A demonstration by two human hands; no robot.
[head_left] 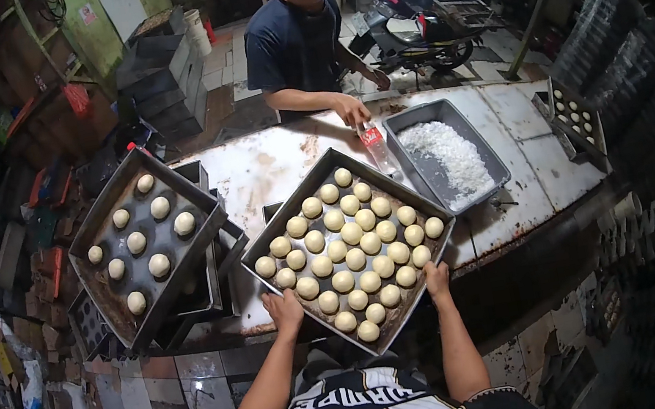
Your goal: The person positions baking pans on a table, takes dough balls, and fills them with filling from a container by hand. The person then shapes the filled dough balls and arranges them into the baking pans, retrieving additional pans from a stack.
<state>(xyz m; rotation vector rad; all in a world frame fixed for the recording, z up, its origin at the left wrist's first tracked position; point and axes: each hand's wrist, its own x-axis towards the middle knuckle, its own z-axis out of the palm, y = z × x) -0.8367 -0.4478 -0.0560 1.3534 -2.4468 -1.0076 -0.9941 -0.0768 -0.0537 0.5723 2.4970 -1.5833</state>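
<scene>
I hold a square metal tray (401, 195) tilted cornerwise in front of me, partly over the table's near edge. Many round, pale yellow dough balls (351, 235) lie in it, most of them crowded toward the middle. My left hand (283, 312) grips the tray's near left side, fingers hidden beneath the rim. On the near right side, my right hand (437, 279) is closed on the rim. A second metal tray (140, 221), with several dough balls spaced apart, rests on stacked trays to the left.
Across the white, stained table (273, 157), a co-worker's hand (351, 108) holds a clear bottle (380, 157) with a red label. Beside it sits a grey plastic bin (426, 113) with white flaky stuff. Another tray (587, 138) of dough balls stands far right. A motorbike (420, 31) is parked behind.
</scene>
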